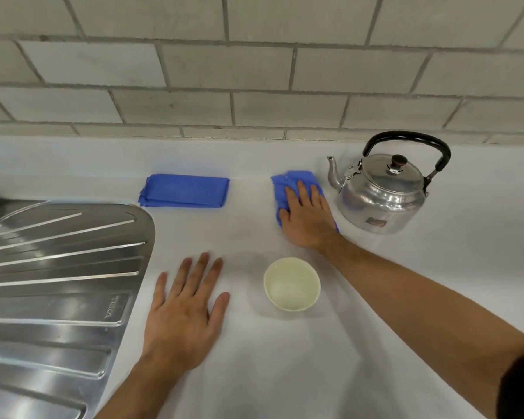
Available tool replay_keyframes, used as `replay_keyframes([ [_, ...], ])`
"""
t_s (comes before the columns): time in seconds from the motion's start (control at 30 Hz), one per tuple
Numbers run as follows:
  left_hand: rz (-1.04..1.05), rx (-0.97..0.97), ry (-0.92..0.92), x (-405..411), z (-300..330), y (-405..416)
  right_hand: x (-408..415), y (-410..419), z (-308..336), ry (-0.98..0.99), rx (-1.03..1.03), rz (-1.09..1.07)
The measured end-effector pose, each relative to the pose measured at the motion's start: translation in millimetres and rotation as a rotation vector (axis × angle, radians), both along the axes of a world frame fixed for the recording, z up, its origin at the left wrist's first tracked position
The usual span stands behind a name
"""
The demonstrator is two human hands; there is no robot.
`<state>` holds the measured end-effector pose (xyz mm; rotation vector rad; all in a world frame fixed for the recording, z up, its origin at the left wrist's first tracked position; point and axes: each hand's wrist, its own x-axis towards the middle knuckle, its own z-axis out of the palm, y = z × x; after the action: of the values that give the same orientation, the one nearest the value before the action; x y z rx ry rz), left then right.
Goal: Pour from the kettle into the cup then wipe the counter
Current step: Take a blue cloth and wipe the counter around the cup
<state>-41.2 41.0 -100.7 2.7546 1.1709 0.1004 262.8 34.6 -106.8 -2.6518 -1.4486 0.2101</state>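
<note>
A silver kettle (381,195) with a black handle stands upright at the back right of the white counter (285,358), spout pointing left. A pale yellow cup (291,284) sits upright in the middle, with clear liquid in it. My right hand (307,219) lies flat on a crumpled blue cloth (288,182), pressing it on the counter just left of the kettle. My left hand (185,309) rests flat on the counter to the left of the cup, fingers spread, holding nothing.
A second blue cloth (184,191), folded, lies at the back centre-left. A steel sink drainboard (52,282) fills the left side. A tiled wall (254,71) runs along the back of the counter.
</note>
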Motion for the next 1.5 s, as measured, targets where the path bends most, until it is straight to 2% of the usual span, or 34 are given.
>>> replay_keyframes([
  [0.1, 0.000, 0.009, 0.008, 1, -2, 0, -5, -23, -2, -0.050, 0.013, -0.055],
  [0.17, 0.003, 0.013, 0.013, 2, -2, 0, -9, -41, -1, -0.084, -0.001, 0.003],
  [0.33, 0.008, 0.004, 0.014, 2, 0, -1, -10, -93, 10, 0.005, -0.036, 0.475],
  [0.43, 0.009, 0.002, 0.014, 2, -1, 1, -7, -126, 18, 0.068, -0.057, 0.611],
  [0.53, 0.013, -0.012, 0.022, 2, -3, 3, -5, -156, 17, 0.032, -0.044, 0.507],
  [0.73, -0.007, -0.025, 0.029, 1, -3, 4, -23, -201, 8, -0.145, -0.080, -0.084],
  [0.9, -0.022, -0.058, 0.045, 2, -3, 5, -77, -234, 6, -0.116, -0.017, -0.360],
  [1.0, -0.045, -0.091, 0.045, 1, 1, 6, -122, -247, 5, -0.096, -0.039, -0.393],
  [1.17, -0.024, -0.219, -0.266, -8, 15, 2, -197, -237, 10, -0.084, -0.064, -0.359],
  [1.23, -0.018, -0.255, -0.332, -16, 22, -6, -227, -227, 13, -0.062, -0.050, -0.319],
  [1.37, -0.054, -0.274, -0.334, -37, 32, -34, -275, -205, 15, -0.007, -0.033, -0.214],
  [1.5, -0.027, -0.280, -0.200, -50, 41, -59, -298, -183, 19, 0.085, -0.079, -0.068],
])
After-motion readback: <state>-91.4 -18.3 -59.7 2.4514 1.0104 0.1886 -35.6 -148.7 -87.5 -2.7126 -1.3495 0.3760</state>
